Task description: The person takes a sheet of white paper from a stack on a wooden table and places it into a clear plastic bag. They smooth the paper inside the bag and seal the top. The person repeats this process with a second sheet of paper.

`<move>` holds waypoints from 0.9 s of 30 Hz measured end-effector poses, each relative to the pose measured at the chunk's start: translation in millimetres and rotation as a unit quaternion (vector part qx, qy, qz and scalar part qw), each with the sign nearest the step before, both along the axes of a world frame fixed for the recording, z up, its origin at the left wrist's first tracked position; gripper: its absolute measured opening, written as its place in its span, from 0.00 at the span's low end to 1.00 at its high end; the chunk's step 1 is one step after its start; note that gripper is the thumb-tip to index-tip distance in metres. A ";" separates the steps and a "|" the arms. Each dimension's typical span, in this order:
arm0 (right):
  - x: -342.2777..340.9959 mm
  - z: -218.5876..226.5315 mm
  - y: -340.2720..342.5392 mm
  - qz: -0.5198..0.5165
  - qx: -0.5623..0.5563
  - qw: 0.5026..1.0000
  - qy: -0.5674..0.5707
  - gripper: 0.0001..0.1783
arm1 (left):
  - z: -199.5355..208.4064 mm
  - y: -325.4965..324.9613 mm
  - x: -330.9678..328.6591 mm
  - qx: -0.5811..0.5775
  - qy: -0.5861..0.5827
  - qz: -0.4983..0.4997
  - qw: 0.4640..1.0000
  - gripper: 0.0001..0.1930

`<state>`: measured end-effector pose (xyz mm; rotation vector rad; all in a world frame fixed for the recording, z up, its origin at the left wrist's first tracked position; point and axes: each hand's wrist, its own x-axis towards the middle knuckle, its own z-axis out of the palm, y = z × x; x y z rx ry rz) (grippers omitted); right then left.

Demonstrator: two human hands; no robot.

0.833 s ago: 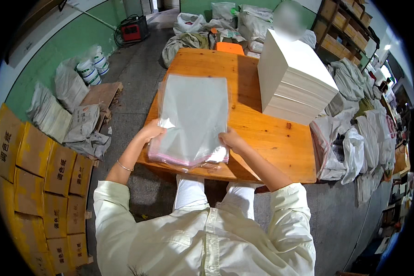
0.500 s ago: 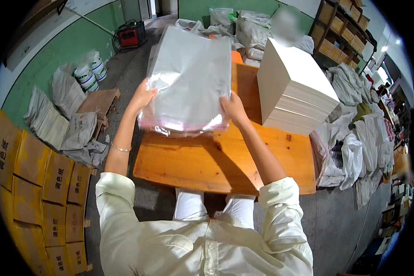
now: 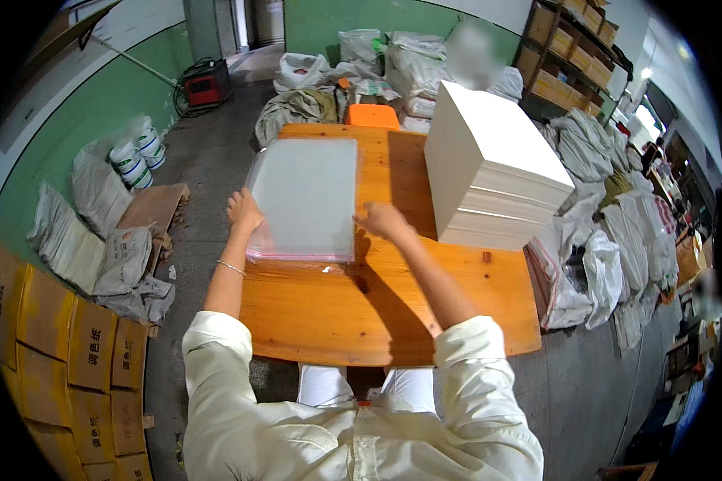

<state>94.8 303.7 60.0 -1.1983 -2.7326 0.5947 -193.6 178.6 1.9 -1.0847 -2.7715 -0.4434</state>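
A stack of clear plastic bags (image 3: 309,196) lies flat on the left part of the orange wooden table (image 3: 409,309), with a pinkish strip along its near edge. My left hand (image 3: 245,211) rests against the left edge of the stack, fingers spread. Just off the stack's right edge is my right hand (image 3: 385,221), fingers stretched toward the bags and nothing held. On the table's right side stands a tall block of white paper sheets (image 3: 497,160), apart from both hands.
An orange stool (image 3: 372,116) stands behind the table. Brown cartons (image 3: 92,345) are piled at the lower left. White sacks (image 3: 618,264) crowd the floor at right. Against the left wall are white buckets (image 3: 131,164) and a red machine (image 3: 204,86).
The bags have come down from my raised hands onto the table and now lie flat. My right hand has let go of their edge; my left hand remains beside them.
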 end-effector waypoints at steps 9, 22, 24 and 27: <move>262.9 155.7 115.3 -0.190 0.277 0.858 0.388 0.17 | 83.8 78.4 141.9 0.235 -0.218 -0.352 0.879 0.26; 378.4 -71.5 179.3 -0.302 -0.272 0.728 0.552 0.48 | 6.3 151.4 333.4 0.213 -0.709 -0.303 0.601 0.48; 380.3 -87.7 176.1 -0.320 -0.270 0.701 0.578 0.47 | 7.0 149.9 353.4 0.190 -0.698 -0.340 0.602 0.49; 356.6 -85.9 165.1 -0.276 -0.255 0.709 0.597 0.46 | -6.5 154.3 351.9 0.196 -0.673 -0.346 0.624 0.49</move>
